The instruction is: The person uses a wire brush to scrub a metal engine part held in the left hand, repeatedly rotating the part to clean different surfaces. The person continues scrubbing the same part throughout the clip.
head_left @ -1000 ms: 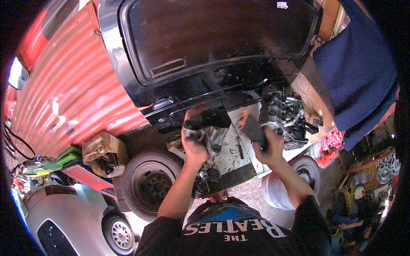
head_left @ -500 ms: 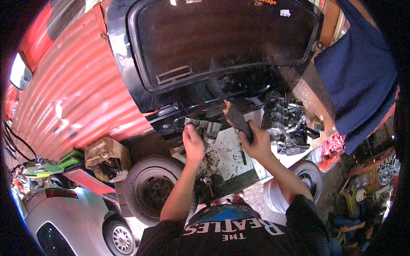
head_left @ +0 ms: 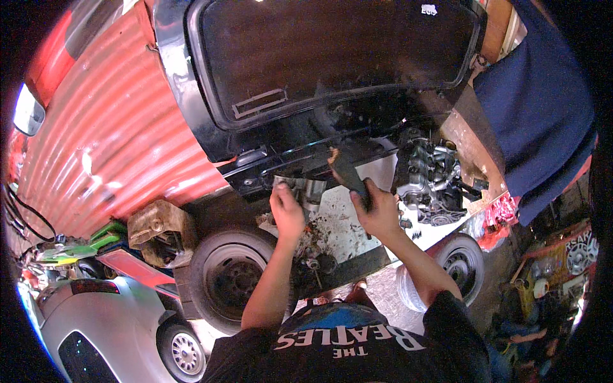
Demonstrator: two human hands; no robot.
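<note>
My left hand (head_left: 287, 210) is closed around a grey metal part (head_left: 312, 193) with a rounded, cylinder-like end, held over the far left of a stained white work surface (head_left: 345, 217). My fingers hide much of the part. To its right, my right hand (head_left: 378, 212) grips a dark, flat, bar-shaped tool (head_left: 350, 175). Its tan, ragged tip points up and to the left, beyond the metal part and apart from it. Dark crumbs and grime lie on the surface below my hands.
An engine block (head_left: 431, 182) sits at the right of the work surface. Beyond my hands stands a black car tailgate (head_left: 287, 137). Wheels (head_left: 233, 277) lean at the near left and near right. A dirty metal housing (head_left: 159, 233) and a silver car (head_left: 121, 325) are at left.
My right hand and the dark tool have shifted slightly left, nearer the metal part. My left hand keeps its grip almost in place. The view has tilted a little.
</note>
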